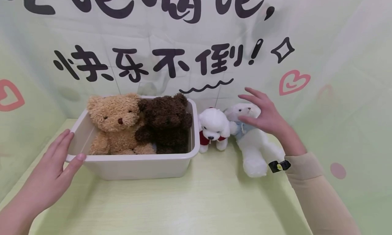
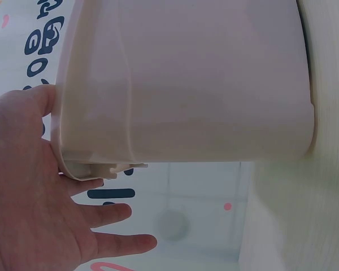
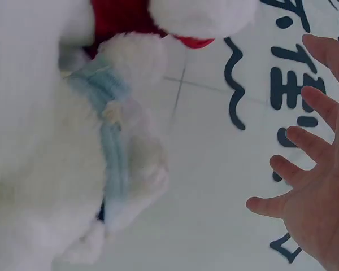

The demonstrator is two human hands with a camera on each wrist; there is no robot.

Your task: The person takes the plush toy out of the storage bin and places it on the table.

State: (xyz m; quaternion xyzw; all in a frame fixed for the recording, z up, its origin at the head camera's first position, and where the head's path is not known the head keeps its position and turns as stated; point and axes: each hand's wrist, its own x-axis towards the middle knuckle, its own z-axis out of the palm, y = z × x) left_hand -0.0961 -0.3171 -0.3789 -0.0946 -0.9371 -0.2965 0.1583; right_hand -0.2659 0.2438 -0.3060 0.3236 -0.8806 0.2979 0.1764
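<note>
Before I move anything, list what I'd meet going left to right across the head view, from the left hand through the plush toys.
Left hand, tan bear, dark brown bear, white dog in red, white plush in blue.

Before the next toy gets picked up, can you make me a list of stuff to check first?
1. Tub standing on the table, left hand touching its rim: ok.
2. Light brown bear and dark brown bear inside the tub: ok.
3. Right hand free to grab: ok, it holds nothing.
4. White toy in blue held: not ok, it's outside the tub, near the right hand.
5. White dog in red in the tub: not ok, it's beside it.
6. Enough room for both white toys: cannot tell; there's some space left of the light brown bear.
</note>
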